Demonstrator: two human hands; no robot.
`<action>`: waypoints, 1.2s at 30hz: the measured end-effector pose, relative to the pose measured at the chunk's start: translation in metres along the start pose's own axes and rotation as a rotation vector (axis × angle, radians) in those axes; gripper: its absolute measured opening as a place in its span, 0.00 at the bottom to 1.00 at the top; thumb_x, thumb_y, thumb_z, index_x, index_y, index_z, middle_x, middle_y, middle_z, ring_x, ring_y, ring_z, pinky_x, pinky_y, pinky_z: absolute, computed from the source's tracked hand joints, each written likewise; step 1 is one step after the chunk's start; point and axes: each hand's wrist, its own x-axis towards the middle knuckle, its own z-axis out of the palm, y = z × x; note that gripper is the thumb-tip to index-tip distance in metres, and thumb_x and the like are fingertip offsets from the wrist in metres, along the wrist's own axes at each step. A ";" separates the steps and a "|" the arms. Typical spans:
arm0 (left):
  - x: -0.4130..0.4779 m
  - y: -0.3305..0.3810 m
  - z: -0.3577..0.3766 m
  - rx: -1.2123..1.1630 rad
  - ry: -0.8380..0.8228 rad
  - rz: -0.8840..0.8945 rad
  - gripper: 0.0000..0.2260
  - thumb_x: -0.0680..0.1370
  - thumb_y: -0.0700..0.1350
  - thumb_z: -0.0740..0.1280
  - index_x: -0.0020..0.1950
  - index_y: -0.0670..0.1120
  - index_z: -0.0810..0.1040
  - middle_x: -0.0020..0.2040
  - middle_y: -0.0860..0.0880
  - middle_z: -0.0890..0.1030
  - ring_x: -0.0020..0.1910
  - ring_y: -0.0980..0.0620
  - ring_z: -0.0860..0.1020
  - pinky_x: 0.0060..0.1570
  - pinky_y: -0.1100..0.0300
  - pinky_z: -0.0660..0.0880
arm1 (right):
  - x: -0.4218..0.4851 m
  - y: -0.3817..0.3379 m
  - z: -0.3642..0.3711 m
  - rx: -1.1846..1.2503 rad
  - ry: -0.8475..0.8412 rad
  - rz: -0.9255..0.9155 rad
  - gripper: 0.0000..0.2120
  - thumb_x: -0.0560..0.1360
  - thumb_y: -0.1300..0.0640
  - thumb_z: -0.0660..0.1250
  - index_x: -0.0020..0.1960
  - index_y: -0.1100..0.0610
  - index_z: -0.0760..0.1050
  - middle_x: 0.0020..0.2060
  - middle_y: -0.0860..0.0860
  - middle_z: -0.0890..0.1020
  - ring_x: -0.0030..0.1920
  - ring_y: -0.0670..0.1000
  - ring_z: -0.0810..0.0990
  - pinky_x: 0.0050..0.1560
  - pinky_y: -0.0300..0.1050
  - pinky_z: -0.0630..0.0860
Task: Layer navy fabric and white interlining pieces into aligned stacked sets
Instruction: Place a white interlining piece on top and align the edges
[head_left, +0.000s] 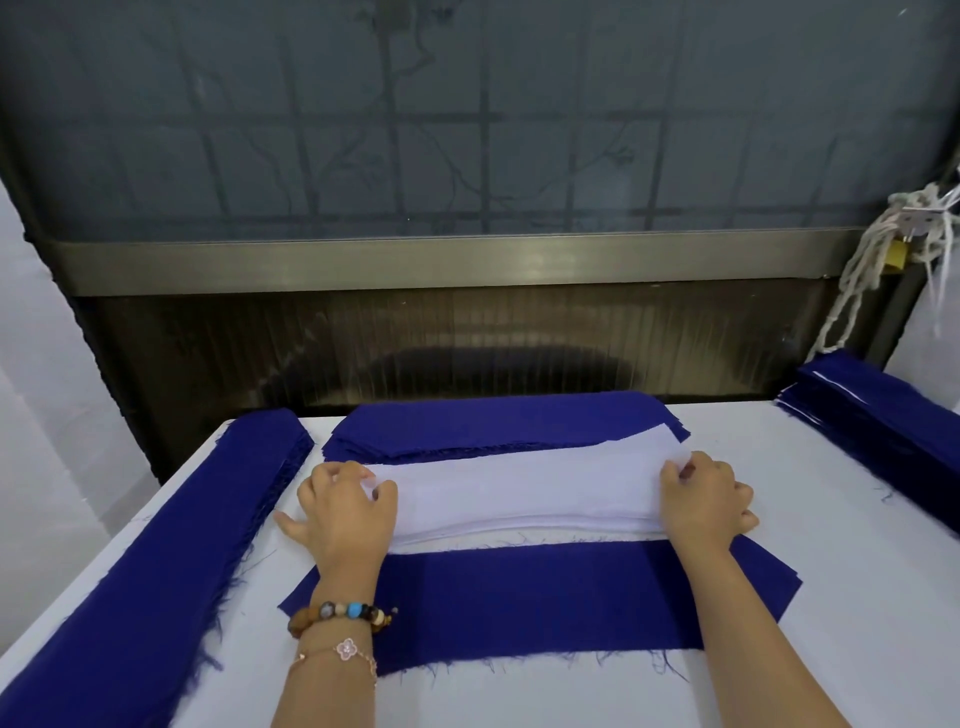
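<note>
White interlining (524, 493) sits as a low pile mid-table, between the far navy stack (493, 421) and the single navy piece (519, 592) spread flat nearest me. My left hand (343, 506) curls its fingers onto the pile's left end, and my right hand (704, 499) pinches the right end, where the top sheet's corner lifts. I judge that holding both ends keeps a limp sheet taut and square for the short carry onto the near navy piece. That piece lies smoothed on the table (779, 649), ready to be covered edge to edge. More navy stacks wait at the left (171, 545) and far right (883, 431).
</note>
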 end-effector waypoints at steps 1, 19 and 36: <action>0.000 -0.001 -0.001 0.009 0.009 -0.002 0.08 0.75 0.48 0.65 0.53 0.50 0.78 0.64 0.49 0.70 0.67 0.46 0.64 0.71 0.35 0.50 | 0.000 0.000 0.000 0.020 0.012 0.014 0.11 0.79 0.53 0.59 0.53 0.60 0.75 0.52 0.58 0.76 0.57 0.61 0.69 0.59 0.57 0.64; 0.005 -0.010 -0.010 -0.140 0.042 -0.197 0.16 0.79 0.54 0.65 0.61 0.46 0.79 0.59 0.43 0.77 0.62 0.39 0.69 0.59 0.44 0.63 | 0.003 0.008 -0.005 0.106 -0.006 0.016 0.18 0.80 0.49 0.61 0.61 0.62 0.72 0.54 0.60 0.79 0.54 0.61 0.77 0.59 0.57 0.69; -0.003 -0.012 -0.041 -0.246 0.047 -0.013 0.09 0.79 0.49 0.67 0.43 0.45 0.79 0.41 0.46 0.80 0.38 0.50 0.72 0.37 0.55 0.68 | -0.003 0.021 -0.054 0.055 -0.154 -0.076 0.18 0.81 0.52 0.59 0.65 0.63 0.68 0.58 0.61 0.77 0.58 0.62 0.74 0.60 0.55 0.67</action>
